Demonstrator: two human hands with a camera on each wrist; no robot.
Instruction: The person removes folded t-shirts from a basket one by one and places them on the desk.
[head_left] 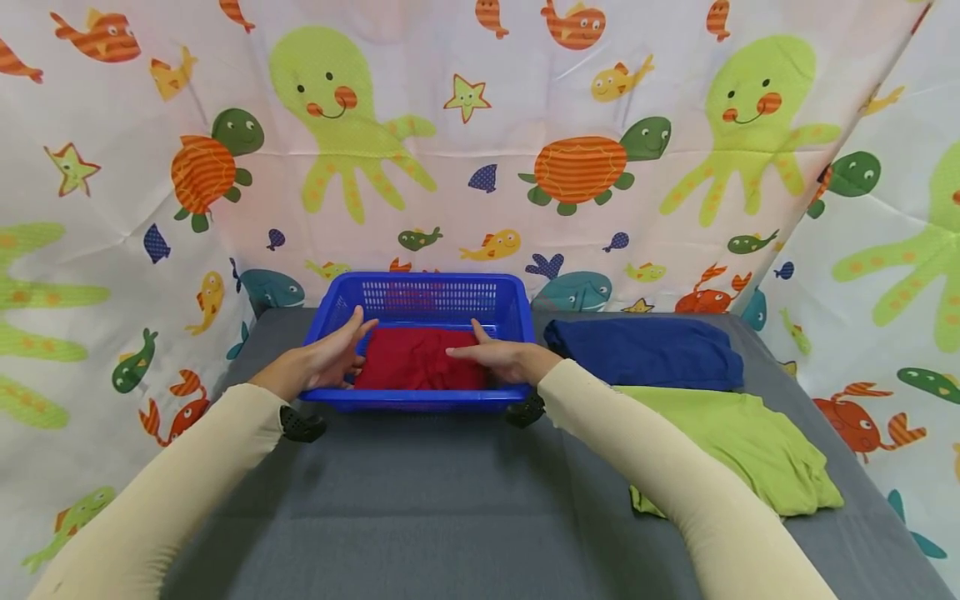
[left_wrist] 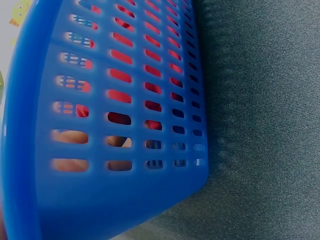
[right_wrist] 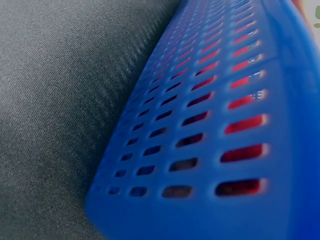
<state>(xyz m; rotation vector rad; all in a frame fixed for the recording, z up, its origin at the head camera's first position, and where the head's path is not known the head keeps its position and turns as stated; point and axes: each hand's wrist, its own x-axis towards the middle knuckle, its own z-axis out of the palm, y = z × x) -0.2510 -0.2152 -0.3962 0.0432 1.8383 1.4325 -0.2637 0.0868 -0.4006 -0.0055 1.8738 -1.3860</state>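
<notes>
A folded red cloth [head_left: 412, 354] lies inside a blue plastic basket [head_left: 420, 400] with slotted walls. My left hand [head_left: 330, 354] reaches over the front rim to the cloth's left side, its thumb raised and fingers spread. From the right, my right hand [head_left: 510, 358] extends into the basket, with straight fingers over the cloth's right part and the thumb up. In the left wrist view, the basket wall [left_wrist: 125, 187] fills much of the picture, and parts of the left hand [left_wrist: 70, 136] show through its slots. Red cloth [right_wrist: 245, 123] shows through the slots in the right wrist view.
A folded dark blue cloth [head_left: 645, 354] lies right of the basket, at the back of the grey-covered table [head_left: 420, 483]. In front of it is a lime green cloth [head_left: 742, 450], partly behind the right sleeve. Patterned curtains [head_left: 465, 167] enclose the table's back and sides.
</notes>
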